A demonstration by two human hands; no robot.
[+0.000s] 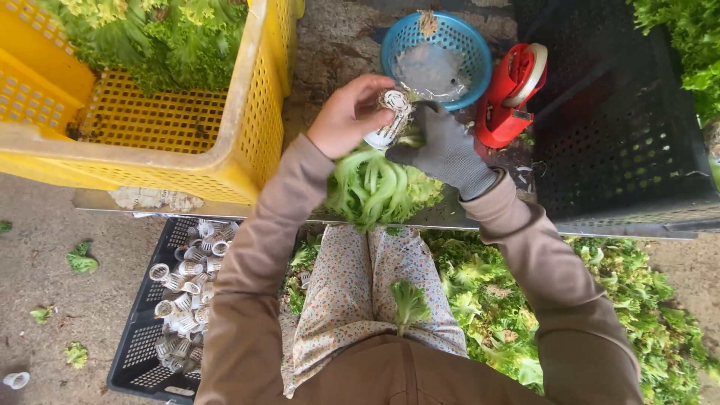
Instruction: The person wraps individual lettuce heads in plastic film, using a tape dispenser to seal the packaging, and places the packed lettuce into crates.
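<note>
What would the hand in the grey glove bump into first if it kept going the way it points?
The gloved right hand points toward the white net pot at the lettuce's root end, and already seems to touch it. Beyond lies the bare left hand.

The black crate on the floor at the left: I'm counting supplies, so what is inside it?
The black crate holds a heap of small white slotted net cups. Its right part is hidden behind the person's left sleeve, so whatever lies there, and beneath the heap, cannot be seen.
</note>
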